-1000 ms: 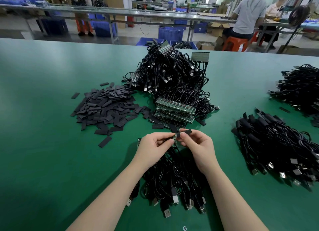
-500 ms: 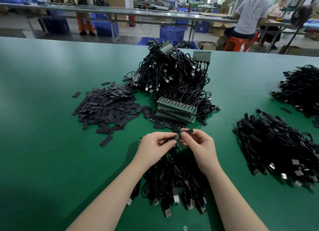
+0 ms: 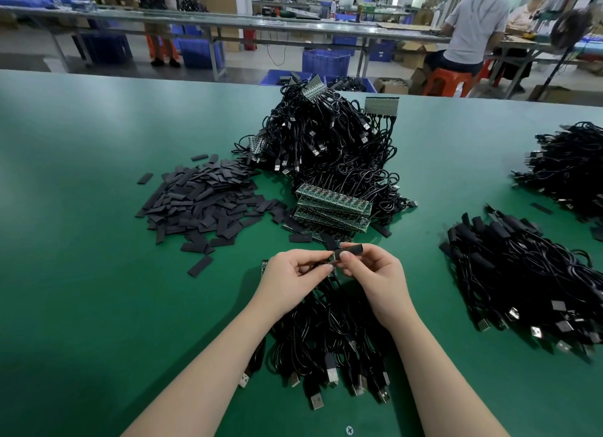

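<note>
- We take the stack of green circuit-board strips (image 3: 332, 208) on the green tabletop (image 3: 81, 240) as our landmark.
- Just in front of that stack, both hands meet above the tabletop.
- Our right hand (image 3: 375, 283) pinches a black heat-shrink sleeve (image 3: 354, 250); its fingers (image 3: 370, 253) are curled narrowly round the sleeve, which lies roughly level.
- Our left hand (image 3: 290, 283) pinches a small circuit board (image 3: 332, 261) at a cable's end, its fingers (image 3: 315, 269) closed tight on it.
- The sleeve's left end meets the small circuit board; we cannot tell whether the board has entered it.
- Nearer to us than the stack, under both hands, lies a bundle of black USB cables (image 3: 329, 345), plugs towards us.
- Left of the stack lies a pile of loose black sleeve pieces (image 3: 202, 201), touching its near-left corner.
- Behind the stack, and touching it, rises a heap of tangled black cables (image 3: 326, 142) with more board strips in it.
- Well to the right of the stack lie sleeved cables (image 3: 522, 273) in a row, and beyond them another cable heap (image 3: 567, 169).
</note>
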`<state>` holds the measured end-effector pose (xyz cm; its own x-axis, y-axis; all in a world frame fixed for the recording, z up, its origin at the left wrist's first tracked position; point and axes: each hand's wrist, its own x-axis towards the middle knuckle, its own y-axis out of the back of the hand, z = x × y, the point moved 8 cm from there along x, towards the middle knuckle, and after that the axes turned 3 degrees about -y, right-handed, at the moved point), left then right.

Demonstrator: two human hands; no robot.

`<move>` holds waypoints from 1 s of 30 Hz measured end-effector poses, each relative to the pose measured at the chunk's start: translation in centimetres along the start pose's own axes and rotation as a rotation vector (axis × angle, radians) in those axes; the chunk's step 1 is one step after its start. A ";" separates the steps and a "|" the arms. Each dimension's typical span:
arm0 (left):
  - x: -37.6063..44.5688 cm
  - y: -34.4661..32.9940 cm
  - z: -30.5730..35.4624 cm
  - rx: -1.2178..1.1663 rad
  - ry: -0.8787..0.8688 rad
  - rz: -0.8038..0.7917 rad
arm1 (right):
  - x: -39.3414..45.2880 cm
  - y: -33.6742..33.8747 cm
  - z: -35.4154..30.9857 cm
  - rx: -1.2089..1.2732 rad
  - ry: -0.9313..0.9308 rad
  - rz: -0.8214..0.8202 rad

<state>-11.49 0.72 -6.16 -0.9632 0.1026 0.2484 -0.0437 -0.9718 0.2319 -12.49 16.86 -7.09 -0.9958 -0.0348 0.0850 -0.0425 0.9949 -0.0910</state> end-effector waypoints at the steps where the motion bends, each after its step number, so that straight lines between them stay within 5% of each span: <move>1: 0.0 -0.1 -0.1 0.003 0.005 -0.002 | 0.0 0.0 0.0 -0.007 0.000 -0.002; 30: -0.1 0.6 -0.3 -0.129 0.077 0.081 | -0.4 -0.5 -0.3 -0.028 -0.035 -0.007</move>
<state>-11.49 0.06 -6.31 -0.9822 0.0113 0.1876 0.0057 -0.9959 0.0898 -12.04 16.37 -6.79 -0.9977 -0.0441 0.0506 -0.0473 0.9969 -0.0631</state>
